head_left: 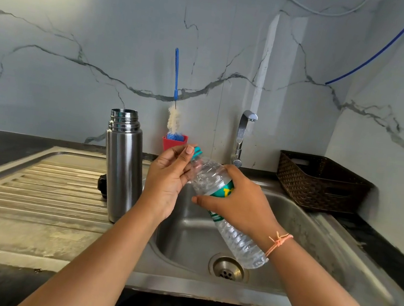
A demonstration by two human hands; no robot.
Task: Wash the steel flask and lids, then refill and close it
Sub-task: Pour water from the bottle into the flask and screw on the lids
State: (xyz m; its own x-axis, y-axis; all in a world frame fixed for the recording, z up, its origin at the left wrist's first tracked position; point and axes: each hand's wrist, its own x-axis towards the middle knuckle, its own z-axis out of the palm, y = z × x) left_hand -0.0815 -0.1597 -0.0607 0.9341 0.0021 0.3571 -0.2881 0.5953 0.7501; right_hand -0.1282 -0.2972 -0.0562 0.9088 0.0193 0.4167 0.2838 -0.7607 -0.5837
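My right fingers [234, 173] are wrapped round a clear plastic bottle [242, 243] at its green label, holding it tilted over the sink [186, 229], base low and near the drain [228, 270]. My left fingers [188, 151] pinch its teal cap [197, 151] at the raised end.

Just left of my left wrist the flask [122, 168] stands upright on the ribbed drainboard [47, 184] at the sink's edge. Its mouth is open, its neck ringed with shiny threads, and its body is brushed steel. A black lid [102, 185] lies just beside its far left side, partly hidden.

Against the marble wall, a brush [174, 117] stands in a red cup [171, 145], then the tap [242, 135]. A brown basket [319, 185] sits on the dark surface to the right.
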